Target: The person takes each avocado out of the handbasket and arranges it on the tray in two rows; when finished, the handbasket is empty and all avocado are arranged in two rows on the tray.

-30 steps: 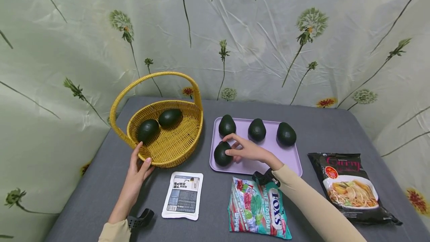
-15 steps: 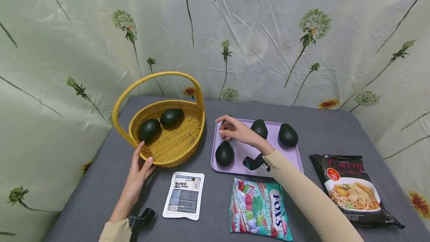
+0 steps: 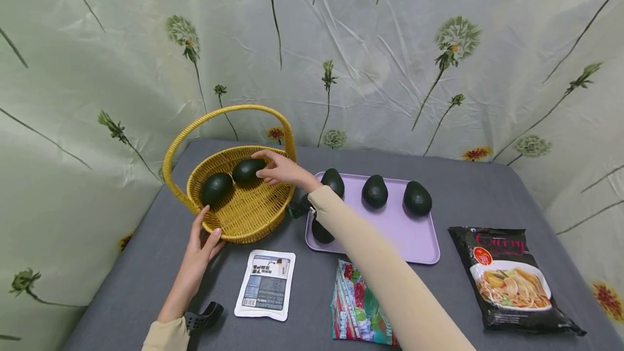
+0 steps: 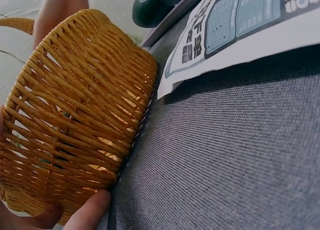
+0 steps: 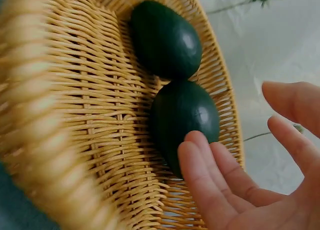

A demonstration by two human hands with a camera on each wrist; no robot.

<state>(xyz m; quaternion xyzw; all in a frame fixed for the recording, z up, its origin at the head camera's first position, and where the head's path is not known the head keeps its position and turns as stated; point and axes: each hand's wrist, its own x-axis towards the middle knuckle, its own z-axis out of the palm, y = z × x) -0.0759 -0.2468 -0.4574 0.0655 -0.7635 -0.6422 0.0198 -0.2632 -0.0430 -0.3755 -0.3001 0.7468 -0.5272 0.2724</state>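
The yellow wicker basket (image 3: 251, 210) stands on the left of the table with two dark green avocados inside, a left one (image 3: 216, 189) and a right one (image 3: 247, 170). At the basket's near left side, my left hand (image 3: 199, 256) grips the rim and outer wall; its thumb (image 4: 92, 210) lies low against the weave. My right hand (image 3: 285, 171) reaches over the basket's right side, fingertips right at the right avocado, also seen in the right wrist view. Its fingers (image 5: 205, 175) are spread and extended, not wrapped round the fruit.
A lilac tray (image 3: 390, 232) with several avocados (image 3: 375, 192) sits right of the basket, partly hidden by my right arm. A white pouch (image 3: 265, 285) and a colourful candy bag (image 3: 356, 307) lie nearer, with a black noodle packet (image 3: 509, 275) at the right.
My right hand has left the near-left avocado on the tray, passing over the far-left one and leftward to the basket. Both stay on the tray. The left hand keeps its hold.
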